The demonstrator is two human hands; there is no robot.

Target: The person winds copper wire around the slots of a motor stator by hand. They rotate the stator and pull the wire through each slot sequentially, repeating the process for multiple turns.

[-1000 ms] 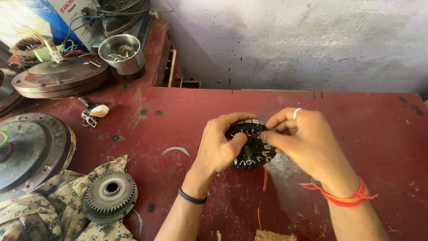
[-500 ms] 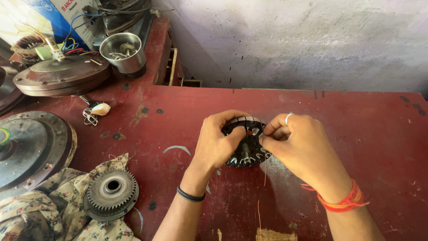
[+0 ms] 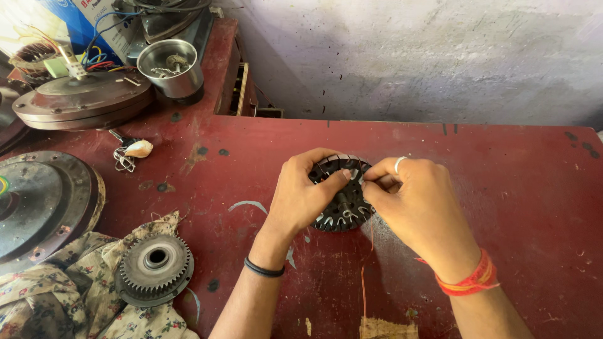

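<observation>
A round black slotted motor stator [image 3: 342, 210] lies on the dark red worktable [image 3: 502, 176], near its middle. My left hand [image 3: 304, 191] grips its left rim, thumb across the top. My right hand [image 3: 418, 204], with a ring and a red wrist thread, pinches something small at the stator's upper right edge; what is pinched is too fine to make out. A thin copper wire [image 3: 365, 276] runs from the stator down toward the table's front edge.
A second toothed stator [image 3: 154, 267] rests on a floral cloth [image 3: 69, 295] at the front left. Round metal motor covers [image 3: 44, 204] [image 3: 85, 107] lie at the left. A steel bowl [image 3: 169, 66], wires and a keyring [image 3: 129, 154] are at the back left.
The stator has been tilted and shifted slightly left between my hands. My right hand's fingers have closed into a pinch at its upper right rim.
</observation>
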